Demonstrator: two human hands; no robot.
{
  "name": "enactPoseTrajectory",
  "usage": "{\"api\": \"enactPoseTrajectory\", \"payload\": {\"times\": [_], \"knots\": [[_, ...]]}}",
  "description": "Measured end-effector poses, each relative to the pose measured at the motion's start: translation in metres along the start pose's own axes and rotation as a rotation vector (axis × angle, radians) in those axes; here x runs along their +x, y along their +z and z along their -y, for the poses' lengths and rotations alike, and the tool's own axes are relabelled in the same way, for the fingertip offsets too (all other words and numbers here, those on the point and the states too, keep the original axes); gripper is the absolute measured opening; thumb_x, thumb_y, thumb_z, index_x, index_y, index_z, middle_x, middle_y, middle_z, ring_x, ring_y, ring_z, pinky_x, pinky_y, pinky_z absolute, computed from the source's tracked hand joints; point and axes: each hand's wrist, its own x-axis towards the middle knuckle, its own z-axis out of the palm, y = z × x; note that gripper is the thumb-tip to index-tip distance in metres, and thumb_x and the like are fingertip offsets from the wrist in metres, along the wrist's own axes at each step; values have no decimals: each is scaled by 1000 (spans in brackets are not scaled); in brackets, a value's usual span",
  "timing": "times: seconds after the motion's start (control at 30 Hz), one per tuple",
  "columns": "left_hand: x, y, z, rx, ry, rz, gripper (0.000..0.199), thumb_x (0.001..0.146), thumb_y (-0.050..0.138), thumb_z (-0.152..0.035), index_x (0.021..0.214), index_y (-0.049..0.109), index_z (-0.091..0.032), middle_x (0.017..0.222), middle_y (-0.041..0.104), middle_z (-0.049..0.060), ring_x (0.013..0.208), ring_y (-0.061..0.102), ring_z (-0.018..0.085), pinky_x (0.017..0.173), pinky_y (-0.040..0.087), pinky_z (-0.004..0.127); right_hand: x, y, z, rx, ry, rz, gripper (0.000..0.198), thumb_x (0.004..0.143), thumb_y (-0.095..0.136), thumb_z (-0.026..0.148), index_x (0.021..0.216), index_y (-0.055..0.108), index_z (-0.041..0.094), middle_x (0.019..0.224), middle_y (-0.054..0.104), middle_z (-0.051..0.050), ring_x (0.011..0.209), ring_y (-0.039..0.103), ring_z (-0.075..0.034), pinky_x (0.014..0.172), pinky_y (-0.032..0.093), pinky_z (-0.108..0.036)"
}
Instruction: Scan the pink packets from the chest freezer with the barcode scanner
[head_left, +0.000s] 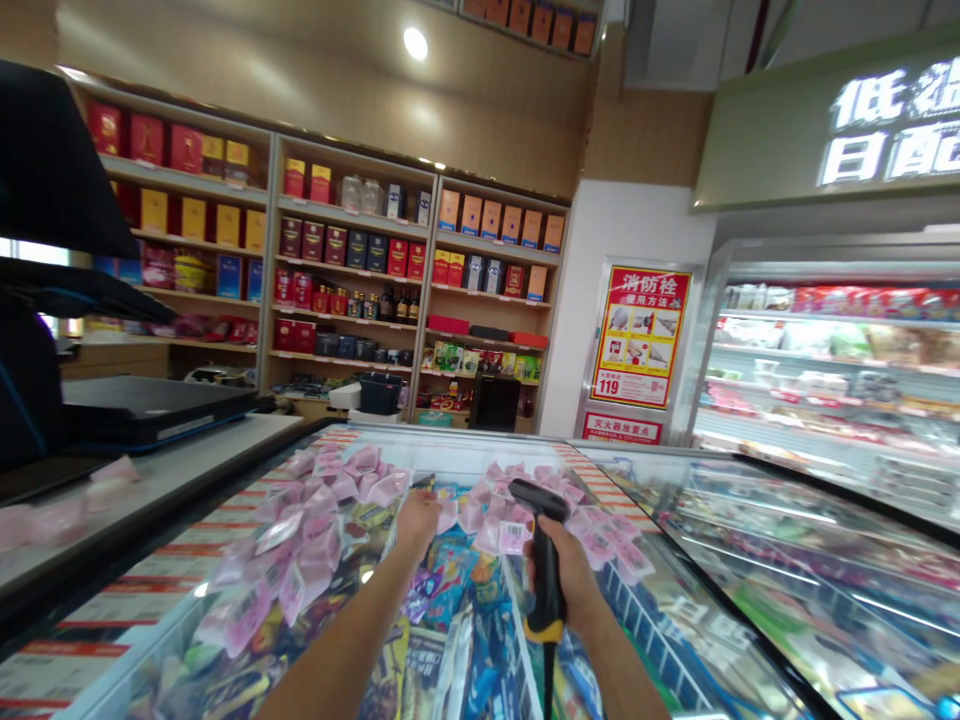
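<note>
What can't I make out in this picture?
All in the head view:
Handheld scanner: handle partly covered by the right hand; cord cut off by the bottom edge.
Left hand: blurred fingertips, so any grip is unclear.
Pink tags: print too small and blurred.
Lit sign: cut off by the right edge.

Along the back wall, a shelving unit (pixel 271 260) carries rows of boxed goods, among them orange boxes (pixel 491 217). A red-and-yellow poster (pixel 639 335) hangs to its right, beside a lit refrigerated case (pixel 821 255) under a green sign (pixel 780 140). A round ceiling light (pixel 416 43) glows above; a dark monitor (pixel 52 160) stands at far left.
</note>
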Motion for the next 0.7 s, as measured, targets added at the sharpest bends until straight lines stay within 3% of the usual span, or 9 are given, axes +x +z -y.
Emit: {"api": "enactPoseTrajectory", "payload": {"times": [0.2,0.33,0.47,0.57,0.7], "knots": [[-14,28,-3,333,156,-14,21,76,52,-21,94,56,-11,105,56,10,101,50,20,89,37,39,2,-13,2,26,-6,-37,36,60,60,47,75,50,16,46,53,4,33,46,-8,30,36,-18],[-20,44,-5,398,295,24,29,65,49,-2,91,58,-11,107,56,12,108,47,18,94,31,27,2,-15,0,38,-7,-39,36,60,61,47,73,50,16,46,53,4,33,46,-8,29,36,-18],[-19,50,-8,418,383,85,34,61,47,2,88,60,-15,107,60,8,107,49,14,92,32,21,1,-11,-2,11,1,-37,34,61,61,47,69,48,16,43,51,4,31,45,-8,28,35,-19],[-15,37,-6,443,373,63,35,66,46,-2,95,58,-15,107,61,8,102,54,15,88,36,21,-3,-3,-4,-12,8,-21,36,59,62,47,71,49,16,43,52,4,31,45,-9,28,35,-19],[-10,-11,-3,544,358,-49,35,71,42,-8,104,55,-13,111,58,11,103,52,17,90,35,25,-7,11,-10,-35,20,41,36,60,61,48,72,50,16,43,53,4,30,45,-9,28,36,-20]]}}
